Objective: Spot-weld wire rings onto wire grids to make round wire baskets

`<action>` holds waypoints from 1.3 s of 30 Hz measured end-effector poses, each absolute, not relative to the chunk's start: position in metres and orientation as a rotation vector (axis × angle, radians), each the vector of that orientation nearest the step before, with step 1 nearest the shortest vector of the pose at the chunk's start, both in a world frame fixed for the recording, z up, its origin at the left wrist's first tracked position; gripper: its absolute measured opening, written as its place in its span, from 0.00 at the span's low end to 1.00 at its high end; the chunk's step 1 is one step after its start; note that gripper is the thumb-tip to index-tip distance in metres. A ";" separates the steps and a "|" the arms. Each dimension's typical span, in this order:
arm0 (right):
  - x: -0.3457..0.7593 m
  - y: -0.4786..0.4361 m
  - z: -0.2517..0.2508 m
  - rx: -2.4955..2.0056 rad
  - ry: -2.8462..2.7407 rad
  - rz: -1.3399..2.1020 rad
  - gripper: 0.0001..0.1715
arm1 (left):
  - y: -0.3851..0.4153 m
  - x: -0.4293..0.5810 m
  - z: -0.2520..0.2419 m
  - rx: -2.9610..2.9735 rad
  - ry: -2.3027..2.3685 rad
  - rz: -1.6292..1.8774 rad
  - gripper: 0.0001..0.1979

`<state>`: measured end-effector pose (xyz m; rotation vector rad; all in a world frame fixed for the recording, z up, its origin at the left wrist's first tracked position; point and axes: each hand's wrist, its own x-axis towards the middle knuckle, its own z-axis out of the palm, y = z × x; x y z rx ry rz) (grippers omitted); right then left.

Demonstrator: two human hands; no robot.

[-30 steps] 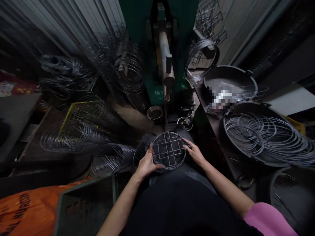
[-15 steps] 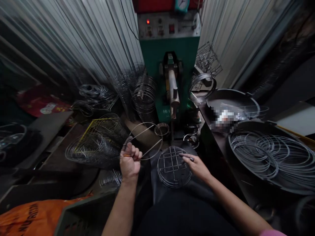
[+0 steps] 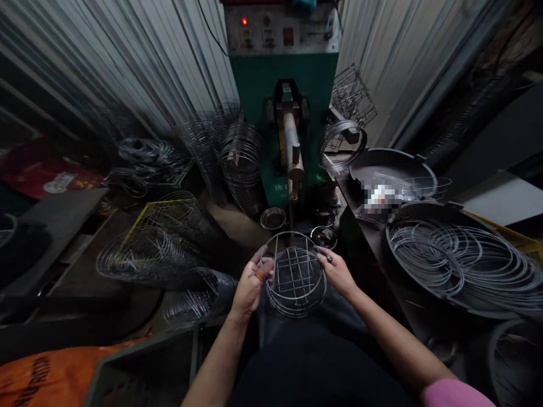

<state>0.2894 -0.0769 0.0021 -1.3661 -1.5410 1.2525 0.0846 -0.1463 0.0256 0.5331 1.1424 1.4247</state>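
Hands meet low in the head view, over a dark-clothed lap. The left hand (image 3: 250,288) has its fingers curled shut on the left rim of a round wire basket (image 3: 296,277). The right hand (image 3: 338,272) pinches the opposite rim between thumb and fingertips. The basket sits on the lap between them, grid base down and its upper ring tilted toward the camera. Just beyond it stands a green machine (image 3: 282,90), whose horizontal arm (image 3: 292,150) points down at a small metal bowl (image 3: 273,218). To the right, well apart, loose wire rings (image 3: 462,263) lie in a black pan (image 3: 424,299). Ring stacks (image 3: 146,254) crowd the left, and an orange bag (image 3: 38,379) fills the lower left corner.
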 end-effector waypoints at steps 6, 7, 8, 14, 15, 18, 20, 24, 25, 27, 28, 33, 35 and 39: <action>0.292 -0.072 -0.026 -1.411 -1.752 1.062 0.18 | -0.146 0.073 -0.013 0.653 1.427 1.204 0.35; 0.292 -0.073 -0.029 -1.424 -1.777 1.030 0.18 | -0.146 0.071 -0.018 0.702 1.461 1.179 0.34; 0.291 -0.074 -0.032 -1.439 -1.797 1.000 0.18 | -0.145 0.069 -0.023 0.756 1.503 1.158 0.33; 0.294 -0.074 -0.037 -1.492 -1.881 0.930 0.20 | -0.143 0.064 -0.029 0.980 1.703 1.016 0.28; 0.295 -0.073 -0.038 -1.489 -1.888 0.929 0.20 | -0.143 0.065 -0.029 0.996 1.708 1.005 0.27; 0.298 -0.072 -0.041 -1.479 -1.893 0.949 0.19 | -0.146 0.068 -0.029 1.017 1.726 0.999 0.25; 0.300 -0.072 -0.044 -1.465 -1.888 0.975 0.19 | -0.149 0.069 -0.029 1.024 1.729 1.000 0.24; 0.302 -0.074 -0.047 -1.411 -1.870 1.016 0.20 | -0.153 0.070 -0.030 1.048 1.703 0.991 0.24; 0.302 -0.074 -0.047 -1.401 -1.861 1.024 0.20 | -0.154 0.070 -0.030 1.054 1.693 0.992 0.24; 0.303 -0.075 -0.048 -1.384 -1.842 1.035 0.20 | -0.155 0.071 -0.031 1.059 1.678 0.993 0.25; 0.303 -0.076 -0.048 -1.378 -1.834 1.039 0.20 | -0.156 0.071 -0.031 1.066 1.674 0.993 0.25; 0.303 -0.079 -0.050 -1.374 -1.828 1.048 0.20 | -0.158 0.075 -0.034 1.146 1.711 0.958 0.24; 0.303 -0.081 -0.051 -1.383 -1.821 1.058 0.20 | -0.159 0.076 -0.036 1.159 1.721 0.950 0.24; 0.303 -0.084 -0.052 -1.401 -1.763 1.089 0.19 | -0.163 0.076 -0.036 1.204 1.762 0.895 0.27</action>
